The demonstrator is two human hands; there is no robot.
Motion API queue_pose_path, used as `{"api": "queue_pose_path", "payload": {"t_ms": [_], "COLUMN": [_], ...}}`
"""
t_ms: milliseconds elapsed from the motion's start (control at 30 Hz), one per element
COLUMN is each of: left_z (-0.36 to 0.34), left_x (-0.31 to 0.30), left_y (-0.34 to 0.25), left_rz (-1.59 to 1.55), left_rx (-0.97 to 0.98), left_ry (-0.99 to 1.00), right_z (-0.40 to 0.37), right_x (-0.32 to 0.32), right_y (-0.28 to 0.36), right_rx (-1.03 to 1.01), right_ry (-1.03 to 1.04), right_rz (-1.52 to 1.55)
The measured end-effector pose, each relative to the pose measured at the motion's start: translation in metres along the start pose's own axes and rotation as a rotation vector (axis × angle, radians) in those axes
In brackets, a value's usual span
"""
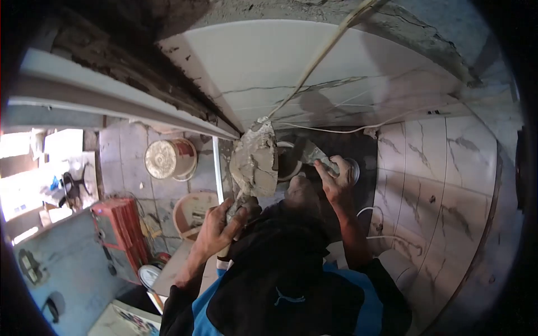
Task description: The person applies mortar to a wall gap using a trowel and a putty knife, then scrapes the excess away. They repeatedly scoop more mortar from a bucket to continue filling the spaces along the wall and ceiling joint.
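My left hand [219, 227] grips the handle of a trowel [255, 162] that is heaped with grey mortar and held upright in front of me. My right hand [335, 180] holds a small flat blade [311, 151] beside the mortar, its tip pointing toward the heap. Both hands are close to the lower edge of a large white marble tile [314, 73] on the wall. My knee [302, 193] and dark clothing fill the space between my hands.
A taut string [320, 56] runs diagonally across the big tile. Marble tiles [443, 185] cover the wall at right. Below left stand a lidded bucket [168, 158], a beige tub [193, 211] and a red crate [119, 229]. A white cable [370, 211] hangs near my right arm.
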State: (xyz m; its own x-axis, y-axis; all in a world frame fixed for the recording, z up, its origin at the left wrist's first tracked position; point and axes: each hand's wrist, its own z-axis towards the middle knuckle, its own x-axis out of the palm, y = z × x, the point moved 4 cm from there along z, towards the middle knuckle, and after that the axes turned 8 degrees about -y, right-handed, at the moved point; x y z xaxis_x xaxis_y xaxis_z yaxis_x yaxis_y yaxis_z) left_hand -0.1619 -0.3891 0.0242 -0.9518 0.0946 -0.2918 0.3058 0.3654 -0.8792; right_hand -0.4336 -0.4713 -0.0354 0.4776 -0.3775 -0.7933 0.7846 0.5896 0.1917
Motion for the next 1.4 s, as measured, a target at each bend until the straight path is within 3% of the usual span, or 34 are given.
{"api": "queue_pose_path", "payload": {"t_ms": [67, 133, 167, 200, 267, 300, 367, 467, 533, 600, 767, 833, 867, 933, 1000, 1067, 1133, 1167, 1200, 1267, 1333, 1400], "left_z": [-0.004, -0.006, -0.007, -0.007, -0.012, -0.017, -0.025, -0.026, -0.014, 0.0, 0.067, 0.098, 0.119, 0.153, 0.194, 0.209, 0.229, 0.23, 0.235, 0.245, 0.249, 0.244], "left_x": [0.007, 0.023, 0.034, 0.046, 0.078, 0.094, 0.127, 0.171, 0.19, 0.208, 0.243, 0.259, 0.267, 0.279, 0.29, 0.3, 0.316, 0.325, 0.332, 0.347, 0.361, 0.366], "left_y": [0.004, 0.011, 0.015, 0.021, 0.049, 0.064, 0.092, 0.128, 0.159, 0.189, 0.273, 0.338, 0.367, 0.424, 0.465, 0.492, 0.55, 0.567, 0.578, 0.587, 0.595, 0.588], "left_rz": [0.031, -0.022, 0.01, 0.046, 0.035, 0.079, 0.037, 0.019, 0.019, 0.083, -0.105, -0.121, -0.126, -0.047, -0.09, -0.142, -0.082, -0.092, -0.169, -0.354, -0.351, -0.356], "left_rx": [0.029, -0.202, -0.239, -0.278, -0.288, -0.344, -0.424, -0.524, -0.56, -0.461, -0.501, -0.478, -0.484, -0.559, -0.563, -0.55, -0.519, -0.525, -0.546, -0.549, -0.466, -0.512], "left_ry": [-0.111, -0.15, -0.18, -0.204, -0.248, -0.247, -0.254, -0.222, -0.196, -0.265, -0.331, -0.492, -0.484, -0.604, -0.671, -0.738, -0.808, -0.814, -0.823, -0.859, -0.888, -0.893], "right_z": [-0.023, -0.056, -0.089, -0.112, -0.156, -0.166, -0.211, -0.235, -0.251, -0.26, -0.267, -0.283, -0.288, -0.296, -0.305, -0.324, -0.321, -0.317, -0.317, -0.325, -0.339, -0.351], "right_x": [0.014, 0.037, 0.064, 0.077, 0.115, 0.136, 0.169, 0.203, 0.225, 0.246, 0.293, 0.33, 0.352, 0.388, 0.441, 0.478, 0.506, 0.519, 0.532, 0.563, 0.578, 0.568], "right_y": [-0.022, -0.051, -0.074, -0.089, -0.117, -0.129, -0.149, -0.163, -0.168, -0.171, -0.163, -0.163, -0.168, -0.17, -0.174, -0.172, -0.163, -0.157, -0.152, -0.146, -0.14, -0.127], "right_rx": [0.032, 0.227, 0.327, 0.3, 0.534, 0.521, 0.693, 0.645, 0.604, 0.64, 0.616, 0.419, 0.422, 0.166, 0.075, -0.038, -0.267, -0.305, -0.318, -0.43, -0.47, -0.554], "right_ry": [0.074, 0.147, 0.314, 0.326, 0.563, 0.562, 0.93, 1.001, 0.929, 0.955, 0.981, 0.826, 0.834, 0.837, 0.854, 0.891, 0.796, 0.878, 0.87, 1.119, 1.137, 1.083], "right_rz": [0.063, 0.235, 0.291, 0.317, 0.39, 0.412, 0.425, 0.392, 0.477, 0.387, 0.247, 0.252, 0.245, 0.194, 0.093, 0.0, -0.113, -0.137, -0.144, -0.3, -0.322, -0.32]}}
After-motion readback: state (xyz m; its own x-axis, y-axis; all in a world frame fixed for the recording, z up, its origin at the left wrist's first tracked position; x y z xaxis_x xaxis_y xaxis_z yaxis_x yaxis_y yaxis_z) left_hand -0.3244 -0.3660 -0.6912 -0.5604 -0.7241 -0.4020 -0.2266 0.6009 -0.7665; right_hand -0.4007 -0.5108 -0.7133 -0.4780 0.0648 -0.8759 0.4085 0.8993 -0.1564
